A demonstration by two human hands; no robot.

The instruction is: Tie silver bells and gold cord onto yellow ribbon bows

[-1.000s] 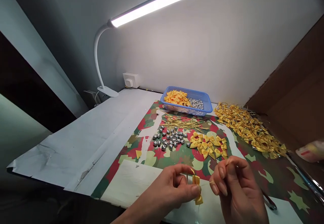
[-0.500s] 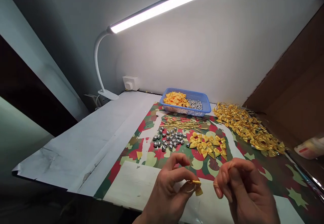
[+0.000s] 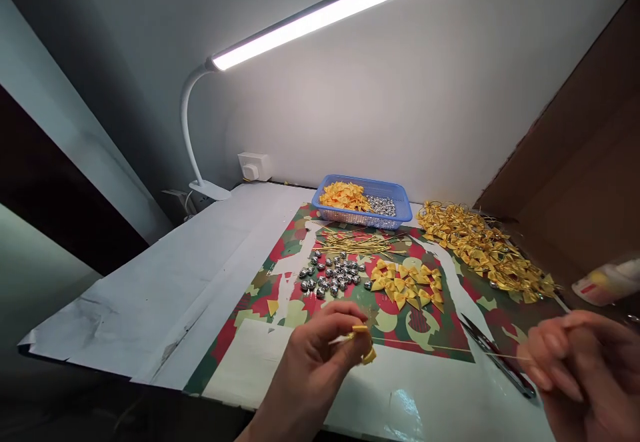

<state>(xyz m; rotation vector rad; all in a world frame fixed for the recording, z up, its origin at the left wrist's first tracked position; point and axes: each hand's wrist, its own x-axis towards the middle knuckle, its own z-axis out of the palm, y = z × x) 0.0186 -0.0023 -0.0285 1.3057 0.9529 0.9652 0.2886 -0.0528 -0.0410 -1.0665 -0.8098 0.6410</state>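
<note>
My left hand (image 3: 320, 355) is closed over a small yellow ribbon bow (image 3: 369, 355), pinched between thumb and fingertips above the pale board. Farther right, my right hand (image 3: 583, 369) is closed on the end of a thin gold cord (image 3: 510, 356). A fine line runs from the bow toward this hand, apparently the same cord drawn out between both hands. Beyond my left hand lie loose silver bells (image 3: 340, 275), and to their right a group of yellow bows (image 3: 407, 285). Several gold cords (image 3: 355, 243) are spread behind the bells.
A blue basket (image 3: 403, 212) holds more bows and small silver pieces. Bows with cords form a heap (image 3: 480, 249) at the right. A dark pointed tool (image 3: 500, 362) lies near my right hand. A white bottle (image 3: 607, 282) and a clamp lamp (image 3: 210, 190) flank the table.
My right hand has moved away to the right, with the cord stretching out behind it. My left hand has shifted slightly left with the bow. The dark pointed tool is now uncovered.
</note>
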